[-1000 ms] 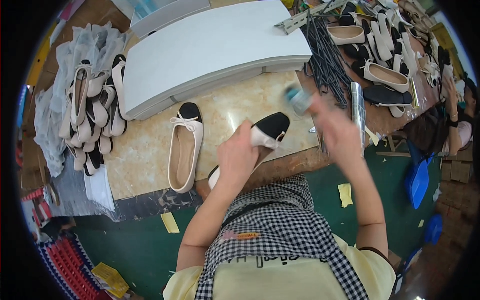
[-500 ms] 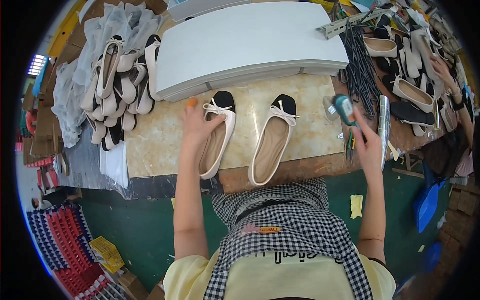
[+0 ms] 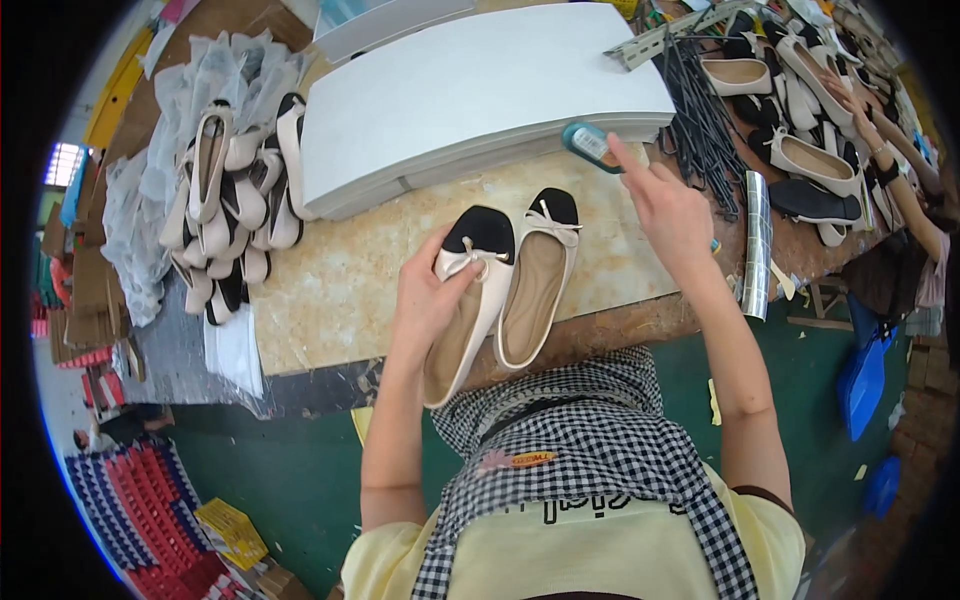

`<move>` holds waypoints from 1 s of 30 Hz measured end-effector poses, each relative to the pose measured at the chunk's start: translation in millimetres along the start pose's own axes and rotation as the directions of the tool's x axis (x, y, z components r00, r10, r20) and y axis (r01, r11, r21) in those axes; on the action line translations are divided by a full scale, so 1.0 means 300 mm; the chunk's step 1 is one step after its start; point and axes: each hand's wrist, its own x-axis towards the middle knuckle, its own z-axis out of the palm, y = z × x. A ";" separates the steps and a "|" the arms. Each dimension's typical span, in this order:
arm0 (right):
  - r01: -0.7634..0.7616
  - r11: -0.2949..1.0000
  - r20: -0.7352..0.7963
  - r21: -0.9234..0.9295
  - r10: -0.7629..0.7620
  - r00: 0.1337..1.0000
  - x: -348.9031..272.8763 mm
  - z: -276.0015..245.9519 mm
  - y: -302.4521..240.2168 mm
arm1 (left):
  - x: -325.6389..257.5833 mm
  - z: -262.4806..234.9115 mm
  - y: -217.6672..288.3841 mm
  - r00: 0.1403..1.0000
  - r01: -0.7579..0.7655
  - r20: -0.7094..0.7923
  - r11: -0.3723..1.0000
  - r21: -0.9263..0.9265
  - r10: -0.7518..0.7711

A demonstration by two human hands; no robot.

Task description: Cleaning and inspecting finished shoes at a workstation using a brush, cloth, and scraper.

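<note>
Two cream ballet flats with black toes and small bows lie side by side on the marbled table [image 3: 330, 290], heels over its near edge. My left hand [image 3: 425, 300] grips the left shoe [image 3: 480, 235] from its outer side, thumb near the bow. The right shoe [image 3: 535, 290] lies free, touching the left one. My right hand [image 3: 670, 215] reaches past the shoes with its fingers apart, the index fingertip at a small teal oblong object [image 3: 588, 143] that rests against the stack of white boards [image 3: 480, 90].
A heap of the same shoes on plastic wrap [image 3: 230, 190] fills the table's left. Black strips [image 3: 700, 110], a silvery roll [image 3: 757, 245] and more shoes [image 3: 800, 150] lie at the right, where another person's arm [image 3: 890, 170] works.
My left hand has brought the left shoe tight against the right one. My right hand, which held the teal object up, has gone forward and put it down by the white boards.
</note>
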 end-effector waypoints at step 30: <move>0.036 0.995 0.148 -0.096 -0.022 0.989 -0.145 -0.117 0.080 | 0.043 0.158 0.130 0.981 -0.069 0.189 0.994 0.085 0.052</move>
